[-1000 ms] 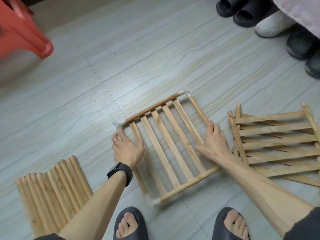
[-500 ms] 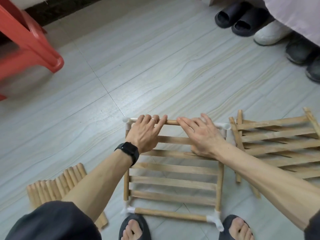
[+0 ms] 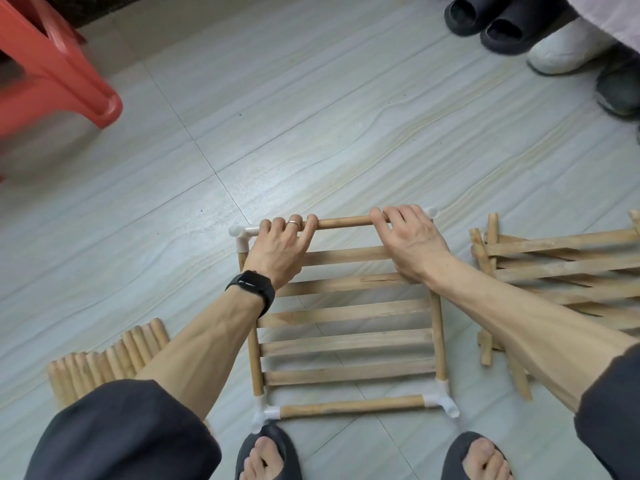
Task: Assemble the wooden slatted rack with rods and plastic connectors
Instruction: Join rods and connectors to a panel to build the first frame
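Rack (image 3: 346, 317) flat | slats crosswise | left hand (image 3: 277, 251), right hand (image 3: 412, 244) grip far rod (image 3: 343, 223)

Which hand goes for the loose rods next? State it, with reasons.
Left, probably. The loose rods lie on the floor on the side of the left hand, beside its forearm; the right hand would have to cross the frame. Both hands grip the far rod.

No readable txt, nos. or logos anywhere in view. The watch (image 3: 250, 285) on the left wrist has a dark, blank screen. Bare & unmarked too: far rod (image 3: 343, 223), slats (image 3: 346, 315), white corner pieces (image 3: 239, 232), red stool (image 3: 59, 74) far left, slippers (image 3: 509, 46) far right.
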### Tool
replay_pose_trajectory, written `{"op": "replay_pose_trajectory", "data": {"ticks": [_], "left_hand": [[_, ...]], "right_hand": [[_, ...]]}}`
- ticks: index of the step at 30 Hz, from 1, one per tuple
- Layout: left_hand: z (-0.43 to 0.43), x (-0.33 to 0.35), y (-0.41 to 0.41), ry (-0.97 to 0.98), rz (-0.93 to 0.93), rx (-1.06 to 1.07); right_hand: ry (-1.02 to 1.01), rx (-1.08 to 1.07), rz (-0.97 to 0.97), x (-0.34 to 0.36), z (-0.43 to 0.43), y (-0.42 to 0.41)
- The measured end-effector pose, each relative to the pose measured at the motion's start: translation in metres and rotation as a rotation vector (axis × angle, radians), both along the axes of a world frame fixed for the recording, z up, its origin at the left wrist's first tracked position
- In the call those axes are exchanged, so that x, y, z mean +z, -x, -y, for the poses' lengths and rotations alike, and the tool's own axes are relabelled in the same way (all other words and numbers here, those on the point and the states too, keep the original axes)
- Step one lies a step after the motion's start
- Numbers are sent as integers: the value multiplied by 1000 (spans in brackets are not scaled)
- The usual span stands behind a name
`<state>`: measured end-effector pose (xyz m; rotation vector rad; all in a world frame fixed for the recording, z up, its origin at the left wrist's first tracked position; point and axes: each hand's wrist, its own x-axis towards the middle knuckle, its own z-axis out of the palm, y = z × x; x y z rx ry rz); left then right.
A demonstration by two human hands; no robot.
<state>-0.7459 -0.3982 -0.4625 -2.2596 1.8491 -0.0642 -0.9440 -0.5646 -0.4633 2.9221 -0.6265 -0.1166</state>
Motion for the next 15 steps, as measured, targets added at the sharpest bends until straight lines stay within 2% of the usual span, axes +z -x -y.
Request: {"op": "replay_pose_trajectory", "data": {"ticks": [7, 10, 13, 15], "left_hand": [[10, -18, -2, -18, -33, -24], [14, -28, -3, -7, -144, 58], [8, -22, -4, -4, -259, 120], [-6, -13, -5, 63, -316, 144]], "right_hand": [[-36, -19, -27, -16, 8, -2], [-42, -47, -20, -25, 13, -8], [-66, -113, -147, -27, 23, -18], [-80, -213, -272, -23, 27, -23]]}}
